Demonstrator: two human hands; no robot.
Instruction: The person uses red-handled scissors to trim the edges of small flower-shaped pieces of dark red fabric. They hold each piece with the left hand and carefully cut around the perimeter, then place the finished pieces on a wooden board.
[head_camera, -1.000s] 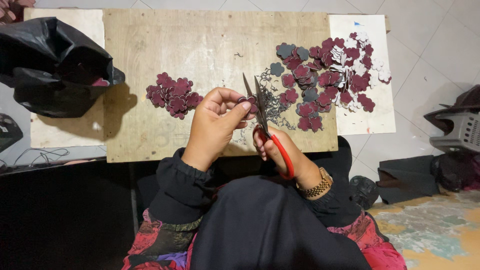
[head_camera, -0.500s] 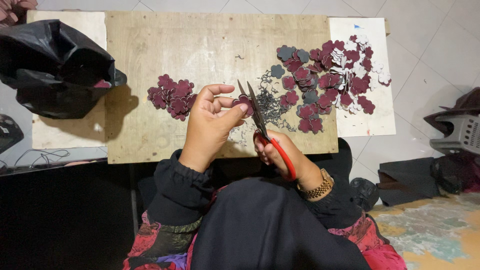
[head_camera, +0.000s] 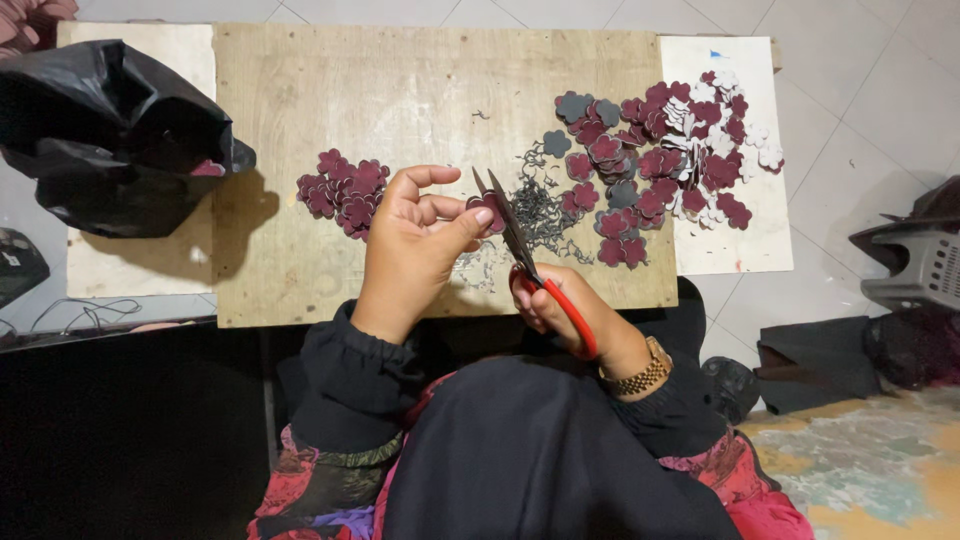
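left hand (head_camera: 415, 240) fingers pinch a maroon flower-shaped piece (head_camera: 487, 213); right hand (head_camera: 560, 310) fingers grip red-handled scissors (head_camera: 530, 265).

Even, fairly bright light falls from above and slightly right, so the wooden board (head_camera: 400, 90) and pale floor tiles at the upper right read clearly without glare. The black plastic bag (head_camera: 110, 140) throws a soft shadow rightward onto the board, and carries dull highlights. The lower left of the frame sinks into near-black. Focus is sharp at centre, edges bend slightly.
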